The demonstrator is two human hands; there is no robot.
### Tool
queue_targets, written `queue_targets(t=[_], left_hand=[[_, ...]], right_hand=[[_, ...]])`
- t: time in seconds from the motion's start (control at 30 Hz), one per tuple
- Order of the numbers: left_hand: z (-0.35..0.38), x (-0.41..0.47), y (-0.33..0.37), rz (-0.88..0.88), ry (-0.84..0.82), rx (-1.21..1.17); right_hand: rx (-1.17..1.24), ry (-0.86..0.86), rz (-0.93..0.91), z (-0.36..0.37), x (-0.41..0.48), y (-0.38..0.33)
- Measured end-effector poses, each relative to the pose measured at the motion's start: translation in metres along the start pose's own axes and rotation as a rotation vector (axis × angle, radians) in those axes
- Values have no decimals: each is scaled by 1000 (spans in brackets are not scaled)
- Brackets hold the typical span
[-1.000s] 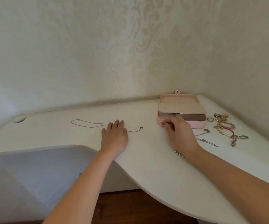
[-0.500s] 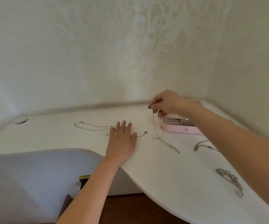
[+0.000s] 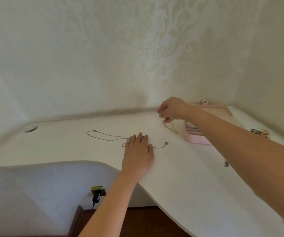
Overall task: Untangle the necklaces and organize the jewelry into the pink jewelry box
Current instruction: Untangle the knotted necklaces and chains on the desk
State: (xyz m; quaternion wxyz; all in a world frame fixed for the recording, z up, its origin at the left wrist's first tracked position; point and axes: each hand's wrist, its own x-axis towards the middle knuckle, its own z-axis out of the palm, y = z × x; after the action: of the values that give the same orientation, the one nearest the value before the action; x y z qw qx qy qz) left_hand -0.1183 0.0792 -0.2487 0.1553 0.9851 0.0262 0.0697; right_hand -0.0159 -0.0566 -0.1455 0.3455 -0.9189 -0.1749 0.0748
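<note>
Two hands | left hand [image 3: 137, 156] flat, pinning thin silver necklace [image 3: 166, 143] down | right hand [image 3: 172, 108] pinches fine metal chain [image 3: 172, 129], lifted beside pink jewelry box [image 3: 196, 140]

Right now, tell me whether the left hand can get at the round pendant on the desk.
Probably yes. The left hand rests flat on the chain, and the round pendant lies close to its right on bare desk, with nothing between them.

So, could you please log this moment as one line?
left hand flat on silver necklace | right hand pinches thin chain beside pink jewelry box
</note>
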Motion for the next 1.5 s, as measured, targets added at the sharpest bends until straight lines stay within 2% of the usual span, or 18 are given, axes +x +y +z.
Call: queue_targets(t=[0.17, 0.27, 0.37, 0.53, 0.87, 0.97, 1.03, 1.1, 1.17, 1.27, 1.4, 1.5], left_hand=[[-1, -2, -2, -19, 45, -42], [-3, -1, -5, -105, 92, -82], [-4, 2, -7, -198, 60, -89], [-6, 12, -16, -237, -32, 45], [-5, 17, -17, -260, -56, 123], [-3, 17, -17, -250, -1, 102], [-3, 13, -14, -210, 65, 72], [-1, 5, -7, -102, 118, -18], [0, -6, 5, 47, 142, -189], [0, -24, 26, 183, 111, -503], [0, -26, 41, 131, -34, -673], [-1, -19, 45, 88, -72, -764]], right_hand=[[-262, -251, -157, 36, -36, 12], [-340, -176, -193, 46, -53, 22], [-410, -119, -144, 43, -70, 33], [-596, -162, -64, 26, -102, 43], [-818, -441, 85, -20, -143, 53], [-734, -419, 78, -24, -143, 54], [-572, -304, 34, -19, -137, 56], [-363, -135, -14, -6, -129, 57], [-240, -42, -49, 11, -121, 59], [-189, -97, -66, 24, -114, 59], [-119, -179, -87, 21, -108, 63], [61, -201, -72, 16, -106, 72]])
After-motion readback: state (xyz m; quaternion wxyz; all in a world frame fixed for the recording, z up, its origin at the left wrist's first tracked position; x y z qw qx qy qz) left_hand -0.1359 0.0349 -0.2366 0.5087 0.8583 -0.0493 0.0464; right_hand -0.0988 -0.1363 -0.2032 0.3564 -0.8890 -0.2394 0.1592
